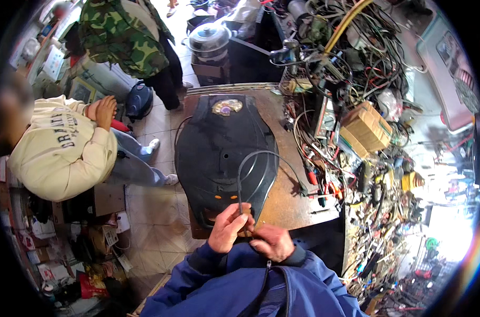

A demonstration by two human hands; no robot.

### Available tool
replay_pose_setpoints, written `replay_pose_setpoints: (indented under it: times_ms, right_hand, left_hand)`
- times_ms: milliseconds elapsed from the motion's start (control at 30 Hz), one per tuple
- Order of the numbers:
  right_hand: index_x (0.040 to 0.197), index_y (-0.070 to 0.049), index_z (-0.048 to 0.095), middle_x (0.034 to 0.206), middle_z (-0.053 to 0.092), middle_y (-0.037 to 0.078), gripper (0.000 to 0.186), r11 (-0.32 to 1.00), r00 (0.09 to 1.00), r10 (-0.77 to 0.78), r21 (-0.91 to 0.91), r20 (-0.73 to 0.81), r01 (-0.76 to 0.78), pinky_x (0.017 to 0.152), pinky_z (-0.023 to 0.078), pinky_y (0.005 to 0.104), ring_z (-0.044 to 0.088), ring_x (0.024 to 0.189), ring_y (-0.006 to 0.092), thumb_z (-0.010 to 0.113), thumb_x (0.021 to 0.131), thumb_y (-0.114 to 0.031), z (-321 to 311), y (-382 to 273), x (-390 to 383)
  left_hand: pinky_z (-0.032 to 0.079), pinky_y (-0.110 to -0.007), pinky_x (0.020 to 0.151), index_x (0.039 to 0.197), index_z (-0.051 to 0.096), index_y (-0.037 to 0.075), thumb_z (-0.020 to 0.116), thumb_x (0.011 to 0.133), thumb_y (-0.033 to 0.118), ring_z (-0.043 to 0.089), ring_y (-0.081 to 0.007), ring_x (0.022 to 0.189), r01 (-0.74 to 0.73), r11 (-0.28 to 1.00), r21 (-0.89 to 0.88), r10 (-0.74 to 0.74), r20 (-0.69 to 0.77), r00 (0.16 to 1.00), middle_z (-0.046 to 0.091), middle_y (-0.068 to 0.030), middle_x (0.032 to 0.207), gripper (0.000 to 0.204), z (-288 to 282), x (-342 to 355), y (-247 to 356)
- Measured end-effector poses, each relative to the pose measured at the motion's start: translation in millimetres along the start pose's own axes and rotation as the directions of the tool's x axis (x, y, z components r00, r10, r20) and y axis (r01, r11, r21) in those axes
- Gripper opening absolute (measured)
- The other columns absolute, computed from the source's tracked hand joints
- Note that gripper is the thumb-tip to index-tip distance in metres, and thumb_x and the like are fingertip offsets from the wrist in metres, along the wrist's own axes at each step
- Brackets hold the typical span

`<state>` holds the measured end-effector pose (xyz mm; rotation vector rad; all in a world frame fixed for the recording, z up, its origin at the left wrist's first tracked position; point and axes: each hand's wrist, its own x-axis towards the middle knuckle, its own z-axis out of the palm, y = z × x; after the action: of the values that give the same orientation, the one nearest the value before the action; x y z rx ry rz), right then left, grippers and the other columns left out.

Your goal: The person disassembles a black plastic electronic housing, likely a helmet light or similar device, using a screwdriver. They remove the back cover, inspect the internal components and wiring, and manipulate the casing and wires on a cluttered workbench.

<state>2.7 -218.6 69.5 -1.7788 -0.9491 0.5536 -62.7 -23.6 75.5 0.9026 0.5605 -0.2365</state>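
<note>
A large black plastic casing [208,142] with rounded sides lies on the wooden table in front of me. It has a central hole, small orange marks and a shiny oval emblem [227,108] at its far end. Over its near right part arches a black cable [265,152], running to a plug [303,190] on the wood. My left hand [228,228] pinches this cable just above the casing's near edge. Beside it, close to my body, my right hand [273,243] is closed around the cable's lower part; the cable's end is hidden by the fingers.
Tangled cables [351,58] and tools crowd the table's right side, around a cardboard box [366,128]. A person in a cream sweatshirt [65,148] stands at left, another in a camouflage jacket [123,39] farther back. Beyond the table is a lidded metal pot [208,39].
</note>
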Motion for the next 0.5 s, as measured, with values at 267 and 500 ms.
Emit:
replay_pose_setpoints:
  times_ms: [267,500]
  right_hand:
    - [0.114,0.001,0.064,0.115,0.065,0.025,0.044,0.702,0.904,-0.045,-0.658,-0.425,-0.274,0.098,0.048,0.0481,0.059,0.113,0.0435,0.081,0.081,-0.022,-74.6,136.7,42.8]
    - [0.08,-0.006,0.057,0.076,0.056,0.021,0.03,0.804,0.987,0.129,-0.571,-0.1,-0.163,0.069,0.046,0.0541,0.059,0.078,0.0439,0.07,0.095,-0.028,-66.0,196.4,30.7]
  left_hand:
    - [0.04,-0.023,0.058,0.117,0.071,-0.002,0.062,0.1,0.005,0.049,-0.0051,0.065,-0.175,0.887,0.428,0.259,-0.147,0.955,0.058,0.0024,0.078,0.02,-42.8,-80.5,24.0]
    - [0.048,-0.037,0.059,0.092,0.074,0.004,0.076,0.082,0.01,0.061,-0.0304,0.064,0.109,0.066,0.992,0.755,-0.121,0.645,0.063,-0.0142,0.075,0.011,-84.0,-154.0,56.7]
